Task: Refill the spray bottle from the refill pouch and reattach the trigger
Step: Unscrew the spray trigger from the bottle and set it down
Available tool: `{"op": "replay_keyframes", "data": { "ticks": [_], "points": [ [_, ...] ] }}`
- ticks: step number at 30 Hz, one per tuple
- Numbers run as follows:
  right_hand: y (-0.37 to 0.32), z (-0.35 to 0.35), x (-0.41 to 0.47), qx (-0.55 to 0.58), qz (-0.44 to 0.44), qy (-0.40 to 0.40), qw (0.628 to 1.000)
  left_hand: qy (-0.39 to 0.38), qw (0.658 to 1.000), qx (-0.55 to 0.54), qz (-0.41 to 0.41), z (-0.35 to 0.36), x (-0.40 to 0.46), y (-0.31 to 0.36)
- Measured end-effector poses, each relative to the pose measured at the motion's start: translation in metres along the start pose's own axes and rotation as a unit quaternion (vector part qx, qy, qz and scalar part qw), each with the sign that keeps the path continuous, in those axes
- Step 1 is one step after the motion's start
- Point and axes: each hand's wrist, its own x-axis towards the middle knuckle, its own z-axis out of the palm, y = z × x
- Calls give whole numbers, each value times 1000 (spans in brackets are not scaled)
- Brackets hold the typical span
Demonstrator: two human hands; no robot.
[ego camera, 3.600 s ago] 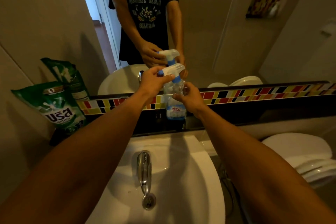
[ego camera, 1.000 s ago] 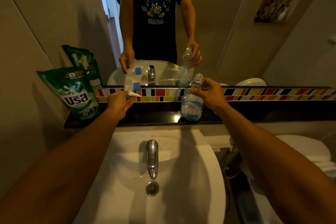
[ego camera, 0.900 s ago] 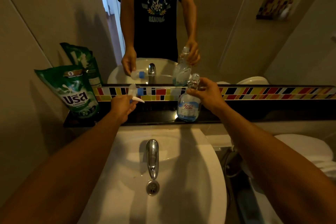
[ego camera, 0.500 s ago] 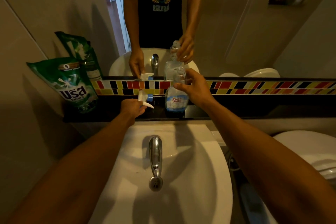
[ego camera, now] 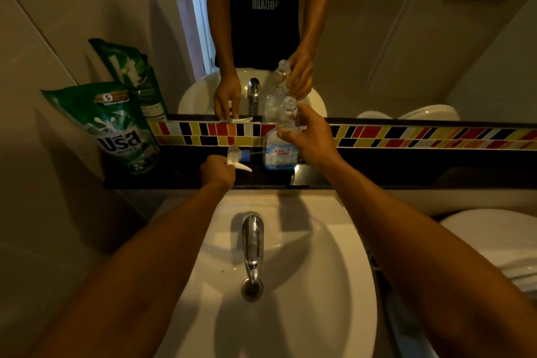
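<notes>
Bottle (ego camera: 280, 151) stands uncapped on the dark surface (ego camera: 377, 174), right hand (ego camera: 308, 136) gripping its neck. Left hand (ego camera: 218, 170) pinches the trigger (ego camera: 236, 155) low beside it. Pouch (ego camera: 125, 128) waits, well left; a one-handed pour could spill or tip it.

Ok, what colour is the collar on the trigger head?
Blue collar on a white trigger head, seen in the head view.

right hand (ego camera: 311, 138) holds open spray bottle (ego camera: 280, 151) by its neck | left hand (ego camera: 218, 171) holds trigger (ego camera: 236, 157) on shelf (ego camera: 377, 171) | green pouch (ego camera: 122, 128) stands left of left hand
</notes>
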Motion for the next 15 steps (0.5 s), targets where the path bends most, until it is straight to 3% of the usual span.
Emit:
{"op": "replay_keyframes", "data": {
  "ticks": [4,10,15],
  "points": [
    [8,1,-10,26,16,22,999,10,1000,-17,5,3,-3,-2],
    [15,22,-42,-11,-12,186,982,14,999,-39,17,-7,-12,-5],
    [8,55,-65,-29,-34,145,988,47,998,-32,37,-44,-27,-9]
  ]
}}
